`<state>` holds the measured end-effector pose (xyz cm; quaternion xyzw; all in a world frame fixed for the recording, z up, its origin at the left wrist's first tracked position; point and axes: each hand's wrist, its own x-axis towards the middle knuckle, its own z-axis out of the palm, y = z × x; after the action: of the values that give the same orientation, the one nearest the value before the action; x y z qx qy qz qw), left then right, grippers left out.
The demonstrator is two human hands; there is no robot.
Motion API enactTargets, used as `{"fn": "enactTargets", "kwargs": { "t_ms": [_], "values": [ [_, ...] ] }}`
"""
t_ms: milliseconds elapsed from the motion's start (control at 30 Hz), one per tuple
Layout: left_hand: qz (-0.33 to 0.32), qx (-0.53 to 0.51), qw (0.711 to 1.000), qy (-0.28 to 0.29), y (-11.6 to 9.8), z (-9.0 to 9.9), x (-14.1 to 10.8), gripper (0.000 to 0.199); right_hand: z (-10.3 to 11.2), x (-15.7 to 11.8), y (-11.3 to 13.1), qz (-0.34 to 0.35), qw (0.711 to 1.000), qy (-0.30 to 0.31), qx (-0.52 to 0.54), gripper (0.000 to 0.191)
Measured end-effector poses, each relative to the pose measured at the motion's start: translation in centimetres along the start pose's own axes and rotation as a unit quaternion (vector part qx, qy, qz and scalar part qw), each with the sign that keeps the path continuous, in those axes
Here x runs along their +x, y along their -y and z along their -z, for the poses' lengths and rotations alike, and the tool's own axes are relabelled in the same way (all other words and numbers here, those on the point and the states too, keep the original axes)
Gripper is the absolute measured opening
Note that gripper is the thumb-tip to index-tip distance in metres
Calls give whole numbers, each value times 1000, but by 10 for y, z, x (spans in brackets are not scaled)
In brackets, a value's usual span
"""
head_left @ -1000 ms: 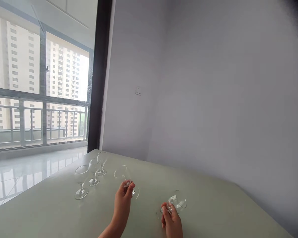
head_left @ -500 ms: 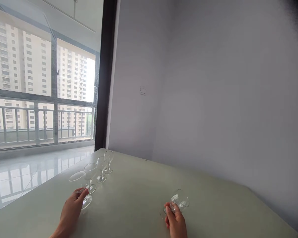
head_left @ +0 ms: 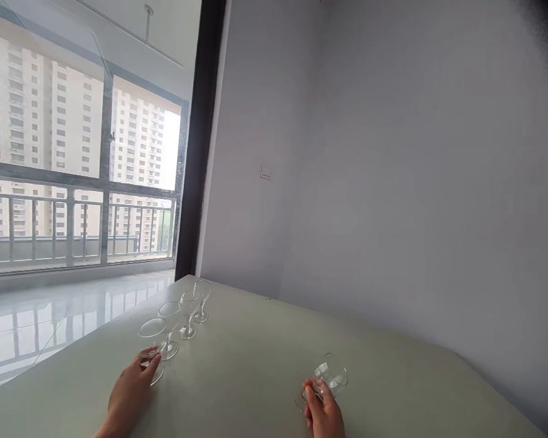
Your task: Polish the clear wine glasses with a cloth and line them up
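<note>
At the lower left, my left hand (head_left: 132,383) is closed around the nearest wine glass (head_left: 152,329), whose rim faces up and whose foot is partly hidden by the fingers. Three more clear stemmed glasses, a second glass (head_left: 169,314), a third glass (head_left: 189,302) and a far glass (head_left: 201,293), stand upright in a row running away toward the table's far corner. On the right, my right hand (head_left: 322,407) grips another wine glass (head_left: 332,372) by its stem. That glass is tilted, its bowl pointing away and to the right.
The pale green table (head_left: 246,365) spreads under both hands. Its far edge runs along a grey wall (head_left: 393,213) bearing a switch plate (head_left: 265,171). A large window (head_left: 73,158) and a glossy floor (head_left: 27,322) lie to the left.
The glass in my left hand has become more upright and shifted slightly right, closer to the row. My right hand and its glass are nearly unchanged. The camera view has shifted a little.
</note>
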<state>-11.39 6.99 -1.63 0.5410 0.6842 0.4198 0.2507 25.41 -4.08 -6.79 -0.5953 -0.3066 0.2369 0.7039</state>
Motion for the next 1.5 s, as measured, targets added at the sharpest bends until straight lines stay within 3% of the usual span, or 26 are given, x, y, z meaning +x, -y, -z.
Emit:
{"fn": "enactTargets", "kwargs": {
  "t_ms": [133, 267, 300, 333, 367, 433, 500, 600, 733, 867, 1033, 1133, 1300, 1500],
  "values": [
    [0, 27, 998, -53, -2, 7, -7, 50, 0, 2, -1, 0, 1000, -1, 21, 60],
    [-27, 53, 976, -211, -13, 13, -33, 43, 2, 6, -4, -15, 999, 42, 16, 63],
    [-46, 44, 972, -224, -18, 10, -42, 40, 2, 6, -6, -9, 999, 51, 8, 63],
    [-69, 28, 975, -210, -23, 3, -53, 38, 2, 5, -7, 4, 998, 60, -5, 62],
    [-92, 4, 983, -159, -30, -6, -65, 36, 1, 4, -7, 23, 997, 70, -20, 60],
    [-145, -37, 989, 4, -45, -34, -90, 29, 1, 0, -5, 60, 993, 95, -47, 55],
    [-199, -75, 965, 157, -62, -69, -112, 21, 1, -5, 1, 78, 989, 111, -62, 54],
    [-198, -111, 936, 270, -86, -122, -134, 29, 4, -11, 14, 88, 982, 135, -97, 49],
    [-163, -141, 931, 295, -110, -169, -147, 27, 5, -13, 21, 85, 975, 183, -93, 39],
    [-135, -191, 922, 310, -122, -186, -157, 16, -3, -12, 7, 77, 981, 178, -29, 43],
    [-103, -220, 934, 263, -119, -180, -146, 18, -8, -13, -1, 118, 975, 174, -66, 47],
    [-81, -201, 956, 197, -111, -163, -112, 18, -8, -14, 2, 129, 977, 156, -71, 44],
    [-16, -147, 982, 118, -91, -124, -44, 19, -10, -18, 9, 74, 984, 157, -30, 36],
    [27, -94, 993, 71, -69, -95, -3, 25, -12, -18, 13, 47, 985, 165, -27, 39]
  ]
}}
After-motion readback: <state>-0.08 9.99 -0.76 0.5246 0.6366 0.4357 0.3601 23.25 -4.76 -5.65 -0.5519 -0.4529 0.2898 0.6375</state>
